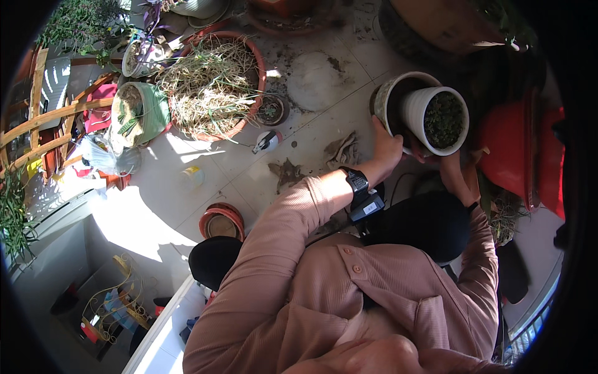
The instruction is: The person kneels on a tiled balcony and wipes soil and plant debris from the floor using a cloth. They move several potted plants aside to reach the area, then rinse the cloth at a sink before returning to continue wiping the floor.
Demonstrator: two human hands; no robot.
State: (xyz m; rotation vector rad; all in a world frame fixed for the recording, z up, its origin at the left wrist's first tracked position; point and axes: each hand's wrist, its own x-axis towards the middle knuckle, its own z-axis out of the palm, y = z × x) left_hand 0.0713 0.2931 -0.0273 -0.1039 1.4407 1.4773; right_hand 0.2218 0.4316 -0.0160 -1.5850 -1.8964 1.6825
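Note:
My left hand (pixel 387 145) grips the near left rim of a large pale plant pot (pixel 384 100) with dark inside. A white ribbed pot (pixel 413 110) holding a small leafy green plant (pixel 443 119) leans tilted at the large pot's right side, partly over its opening. My right hand (pixel 453 173) is at the underside of the white pot; its fingers are mostly hidden, so its exact hold cannot be told. A crumpled grey cloth (pixel 343 149) lies on the tiled floor left of the pots.
Left stand a terracotta-coloured pot of dry grass (pixel 260 61), a small succulent pot (pixel 271 110), a green-wrapped pot (pixel 156 110) and a wooden trellis (pixel 60 117). A spray bottle head (pixel 267 141) and stacked saucers (pixel 222 222) are on the floor. Large red pots (pixel 507 145) stand right.

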